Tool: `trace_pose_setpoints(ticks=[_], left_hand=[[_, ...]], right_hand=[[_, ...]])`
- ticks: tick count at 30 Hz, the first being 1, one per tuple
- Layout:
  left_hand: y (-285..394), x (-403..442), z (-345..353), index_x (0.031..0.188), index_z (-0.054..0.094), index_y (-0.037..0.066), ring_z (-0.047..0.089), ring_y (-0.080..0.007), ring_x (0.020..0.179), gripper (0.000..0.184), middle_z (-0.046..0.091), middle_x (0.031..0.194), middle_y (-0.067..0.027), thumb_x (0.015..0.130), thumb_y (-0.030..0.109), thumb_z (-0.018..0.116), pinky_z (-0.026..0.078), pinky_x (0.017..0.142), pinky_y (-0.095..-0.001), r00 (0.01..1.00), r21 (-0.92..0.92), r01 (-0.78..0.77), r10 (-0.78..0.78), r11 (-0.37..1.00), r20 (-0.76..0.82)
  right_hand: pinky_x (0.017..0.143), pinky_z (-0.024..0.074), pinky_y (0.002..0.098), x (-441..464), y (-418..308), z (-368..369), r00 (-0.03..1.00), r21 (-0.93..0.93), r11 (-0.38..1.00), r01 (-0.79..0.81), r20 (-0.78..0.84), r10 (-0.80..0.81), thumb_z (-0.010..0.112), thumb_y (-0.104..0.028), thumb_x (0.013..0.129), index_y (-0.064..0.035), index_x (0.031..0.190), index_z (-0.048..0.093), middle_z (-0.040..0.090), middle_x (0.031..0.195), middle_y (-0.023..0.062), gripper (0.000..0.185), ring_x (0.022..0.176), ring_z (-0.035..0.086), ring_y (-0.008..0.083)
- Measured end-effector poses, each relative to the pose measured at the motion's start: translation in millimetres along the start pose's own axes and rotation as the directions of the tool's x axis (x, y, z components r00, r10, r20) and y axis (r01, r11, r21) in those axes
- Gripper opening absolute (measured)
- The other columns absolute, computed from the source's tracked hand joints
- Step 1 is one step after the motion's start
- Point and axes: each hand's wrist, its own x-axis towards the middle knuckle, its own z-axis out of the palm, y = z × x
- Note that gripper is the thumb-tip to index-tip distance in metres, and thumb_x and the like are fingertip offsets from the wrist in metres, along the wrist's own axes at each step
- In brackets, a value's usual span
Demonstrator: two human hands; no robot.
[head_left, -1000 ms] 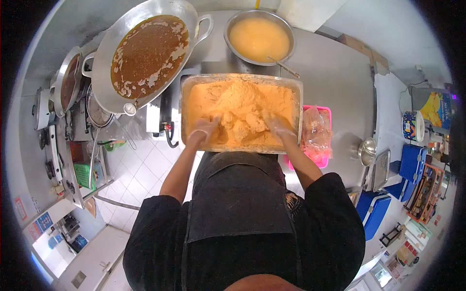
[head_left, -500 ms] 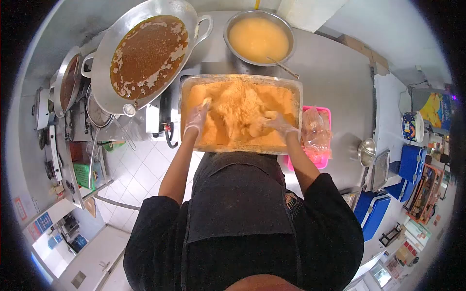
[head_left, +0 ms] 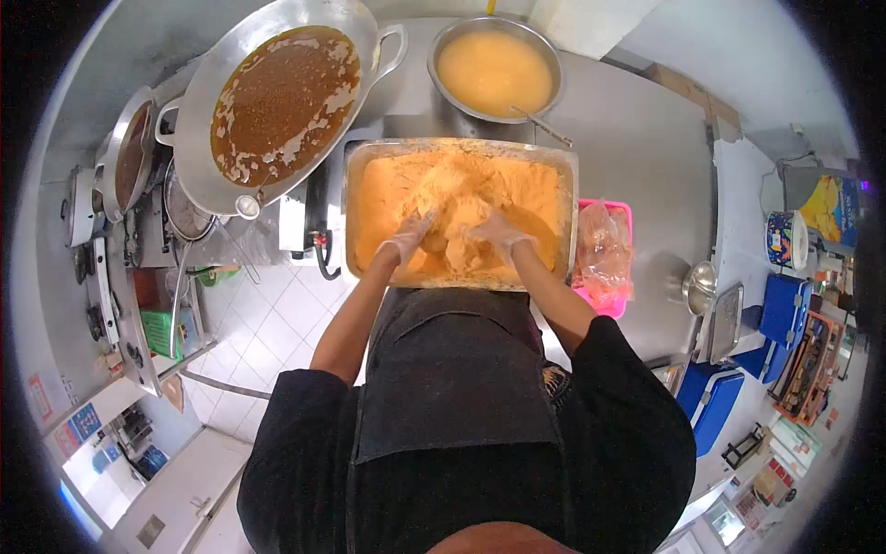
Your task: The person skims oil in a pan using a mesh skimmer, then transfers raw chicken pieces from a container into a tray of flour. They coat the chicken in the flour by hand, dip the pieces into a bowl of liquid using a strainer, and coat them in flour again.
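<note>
A rectangular metal tray (head_left: 569,185) holds loose orange breading flour (head_left: 378,189), with a heap of lumpy, flour-coated pieces (head_left: 457,198) in its middle; they look like chicken, though the coating hides their kind. My left hand (head_left: 406,238), in a clear glove, presses against the heap's left side, fingers stretched out. From the right, my right hand (head_left: 501,235), also gloved, reaches over the coated pieces with fingers extended; its fingertips are partly lost in flour. Neither hand is visibly closed around a piece.
A wide wok of brown oil (head_left: 286,102) stands at upper left, a thermometer (head_left: 247,206) at its rim. Behind the tray is a metal bowl (head_left: 434,69) of cloudy orange liquid. A pink basket (head_left: 630,240) with plastic-bagged contents (head_left: 602,249) sits right of the tray.
Both hands have moved inward, closer together around the heap. The flour and coated pieces between them have shifted; the right hand no longer sits by the piece it held at the right.
</note>
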Motion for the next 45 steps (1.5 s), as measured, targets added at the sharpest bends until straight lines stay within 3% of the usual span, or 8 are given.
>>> trace_pose_setpoints(ticks=[5,9,15,19,26,32,35,45], left_hand=[[82,-38,-89,0.14,0.055,-0.001,0.056,-0.0373,0.13,0.082,0.06,0.135,-0.0274,0.097,0.068,0.046,0.04,0.109,-0.0446,0.844,-0.464,0.479,-0.536,0.745,0.009],[18,-9,-18,0.135,0.059,-0.003,0.059,-0.0391,0.126,0.091,0.063,0.132,-0.0287,0.091,0.075,0.049,0.043,0.106,-0.0452,0.826,-0.306,0.542,-0.562,0.783,0.025],[51,34,12,0.139,0.053,-0.008,0.055,-0.0397,0.13,0.101,0.059,0.136,-0.0313,0.086,0.078,0.054,0.04,0.111,-0.0439,0.977,-0.202,0.192,-0.207,0.96,-0.052],[32,30,-19,0.146,0.051,0.003,0.056,-0.0385,0.129,0.089,0.06,0.135,-0.03,0.085,0.067,0.065,0.041,0.111,-0.0424,0.988,-0.221,0.151,-0.14,0.963,0.064],[25,-25,-53,0.147,0.05,0.008,0.062,-0.0368,0.123,0.084,0.062,0.133,-0.0257,0.08,0.052,0.076,0.05,0.101,-0.0423,0.858,-0.283,0.443,-0.494,0.851,-0.141],[43,-45,-45,0.138,0.059,0.006,0.064,-0.0376,0.118,0.077,0.067,0.125,-0.0248,0.077,0.046,0.08,0.051,0.099,-0.042,0.785,-0.259,0.503,-0.561,0.825,-0.262],[62,-47,-58,0.137,0.059,0.004,0.064,-0.0378,0.118,0.075,0.067,0.124,-0.0247,0.076,0.042,0.081,0.051,0.099,-0.0424,0.757,-0.351,0.517,-0.609,0.78,-0.237],[101,-62,-68,0.119,0.066,-0.002,0.066,-0.0418,0.108,0.053,0.069,0.115,-0.0276,0.082,0.035,0.074,0.052,0.092,-0.0467,0.759,-0.278,0.485,-0.557,0.829,-0.337]], right_hand=[[0.107,0.0489,0.0458,-8,53,-47,0.948,0.201,0.958,0.207,0.2,-0.247,0.073,-0.034,0.092,-0.0047,0.15,0.042,0.05,0.149,0.0152,0.073,0.127,0.059,0.0296],[0.111,0.0425,0.0486,29,123,-60,0.968,-0.548,0.802,-0.236,-0.206,0.144,0.061,-0.045,0.097,-0.0057,0.146,0.05,0.053,0.148,0.0137,0.064,0.129,0.056,0.0313],[0.107,0.0429,0.0488,63,112,7,0.95,0.007,0.958,-0.287,-0.128,0.285,0.066,-0.045,0.092,-0.0064,0.144,0.052,0.057,0.141,0.0151,0.067,0.123,0.057,0.0322],[0.104,0.0432,0.0489,48,113,-10,0.998,0.282,0.959,-0.011,-0.055,0.028,0.069,-0.045,0.088,-0.0068,0.143,0.053,0.061,0.137,0.016,0.069,0.12,0.058,0.0328],[0.095,0.0514,0.0455,64,214,-70,0.93,-0.676,0.721,-0.154,-0.345,-0.126,0.075,-0.033,0.079,-0.0028,0.132,0.062,0.069,0.118,0.0249,0.062,0.11,0.067,0.0386],[0.097,0.0516,0.0468,14,115,-74,0.946,-0.552,0.833,-0.019,-0.28,-0.165,0.072,-0.037,0.083,-0.0016,0.115,0.07,0.07,0.114,0.0258,0.047,0.111,0.066,0.0398],[0.095,0.0526,0.0458,16,98,-76,0.99,-0.886,0.444,-0.134,-0.138,0.023,0.07,-0.038,0.085,-0.0007,0.113,0.071,0.071,0.111,0.0254,0.047,0.108,0.068,0.0375],[0.078,0.0578,0.0456,29,103,-42,0.826,-0.942,-0.011,0.335,0.299,-0.479,0.059,-0.015,0.086,-0.0002,0.091,0.071,0.073,0.093,0.0211,0.019,0.089,0.073,0.0344]])
